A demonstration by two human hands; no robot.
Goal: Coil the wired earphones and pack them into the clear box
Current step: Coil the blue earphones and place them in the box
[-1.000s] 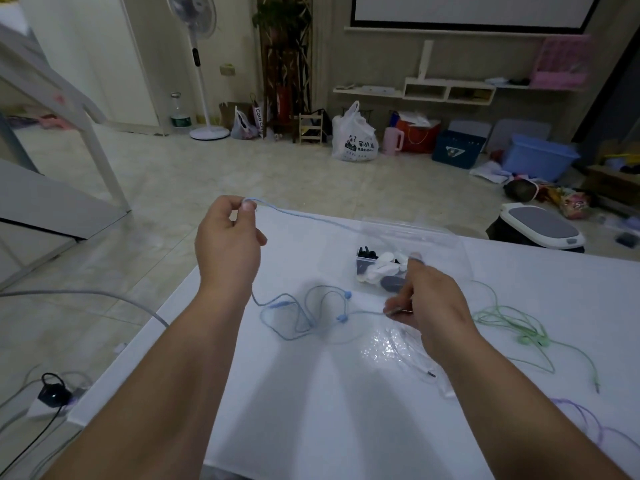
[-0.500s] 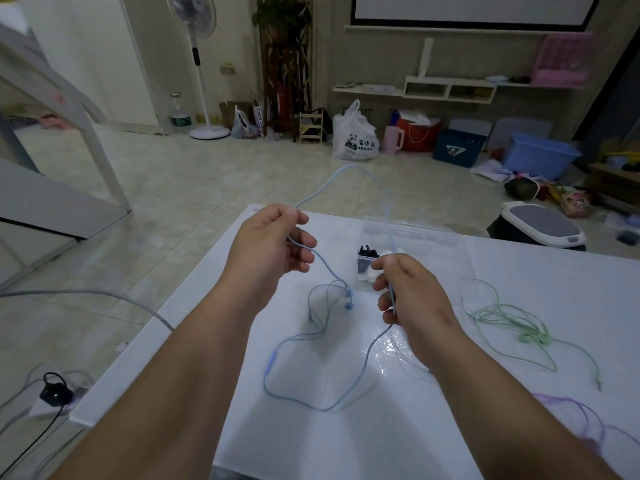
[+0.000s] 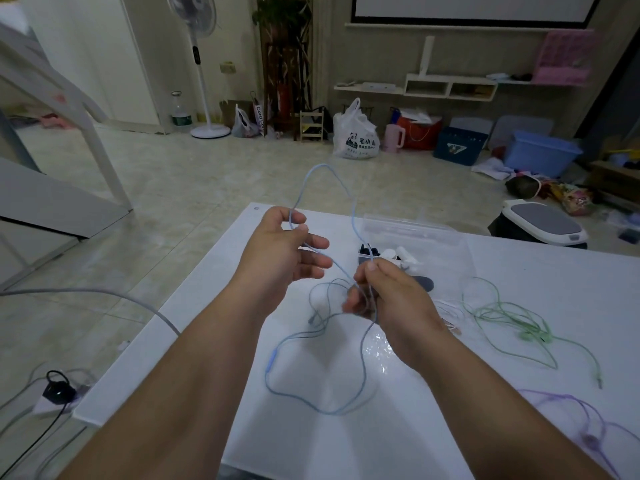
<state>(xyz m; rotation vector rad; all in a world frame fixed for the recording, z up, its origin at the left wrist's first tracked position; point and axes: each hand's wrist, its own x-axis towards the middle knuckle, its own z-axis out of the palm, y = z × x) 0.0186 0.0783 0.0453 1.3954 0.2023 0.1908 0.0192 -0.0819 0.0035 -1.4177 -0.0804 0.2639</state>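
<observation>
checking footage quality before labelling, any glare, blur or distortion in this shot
Head view: dim, even light; soft arm shadows on the white table; glare speckles on the clear plastic by the right hand, whose lower fingers are motion-blurred; wide-angle lens tilts lines near the frame edges.

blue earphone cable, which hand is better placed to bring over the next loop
Left, probably: the left hand pinches the raised arc of the blue cable, while the right hand grips the gathered strands as anchor.
</observation>
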